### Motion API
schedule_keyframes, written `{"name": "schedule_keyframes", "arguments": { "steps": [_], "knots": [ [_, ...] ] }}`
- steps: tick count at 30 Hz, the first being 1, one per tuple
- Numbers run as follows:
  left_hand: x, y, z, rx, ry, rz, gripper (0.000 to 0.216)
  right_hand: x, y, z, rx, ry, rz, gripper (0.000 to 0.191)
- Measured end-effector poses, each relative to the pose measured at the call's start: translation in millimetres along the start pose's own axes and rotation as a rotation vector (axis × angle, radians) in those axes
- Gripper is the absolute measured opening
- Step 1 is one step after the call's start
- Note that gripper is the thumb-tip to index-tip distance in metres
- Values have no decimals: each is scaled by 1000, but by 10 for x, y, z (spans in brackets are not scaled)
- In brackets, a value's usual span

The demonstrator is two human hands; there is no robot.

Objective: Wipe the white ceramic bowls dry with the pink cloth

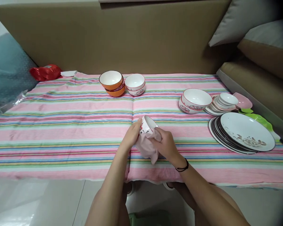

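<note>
A small white bowl (145, 126) with red and black flower marks is tilted on its side between my two hands, above the striped cloth. My left hand (133, 133) grips its left side, fingers wrapped around it. On the right, my right hand (166, 142) presses a pale pink cloth (146, 147) against the bowl's outside and rim. The cloth hangs below the bowl and hides its lower part. Behind my hands stand two white bowls (135, 82) with red rims, stacked, beside a leaning stack of orange bowls (111, 78).
To the right are larger white bowls (195, 99), a stack of small dishes (226, 99), a pink dish (243, 102), a pile of large plates (247, 131) and a green leaf-shaped dish (261, 121). A red bundle (46, 72) lies far left. A sofa back (155, 40) bounds the striped cloth (61, 131).
</note>
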State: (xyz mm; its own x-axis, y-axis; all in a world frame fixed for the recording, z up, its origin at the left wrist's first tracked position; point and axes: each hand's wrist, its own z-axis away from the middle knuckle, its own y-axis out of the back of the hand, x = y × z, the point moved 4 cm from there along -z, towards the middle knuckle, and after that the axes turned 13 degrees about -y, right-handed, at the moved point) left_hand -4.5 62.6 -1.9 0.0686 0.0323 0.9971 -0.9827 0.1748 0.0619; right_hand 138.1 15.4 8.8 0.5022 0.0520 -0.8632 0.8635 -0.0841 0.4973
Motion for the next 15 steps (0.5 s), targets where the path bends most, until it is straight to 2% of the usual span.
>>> {"name": "schedule_keyframes", "arguments": {
  "steps": [4, 7, 10, 15],
  "knots": [
    [95, -55, 51, -77, -34, 50, 44, 18, 40, -20, 73, -167, -299, 27],
    [124, -69, 54, -119, -31, 61, 43, 34, -12, 7, -16, -149, -320, 21],
    [115, -43, 23, -97, -35, 52, 44, 87, -38, 26, -132, -112, -168, 24],
    [37, -49, -20, -135, 83, 52, 58, 237, 51, -11, -292, -102, 213, 26]
  ]
}}
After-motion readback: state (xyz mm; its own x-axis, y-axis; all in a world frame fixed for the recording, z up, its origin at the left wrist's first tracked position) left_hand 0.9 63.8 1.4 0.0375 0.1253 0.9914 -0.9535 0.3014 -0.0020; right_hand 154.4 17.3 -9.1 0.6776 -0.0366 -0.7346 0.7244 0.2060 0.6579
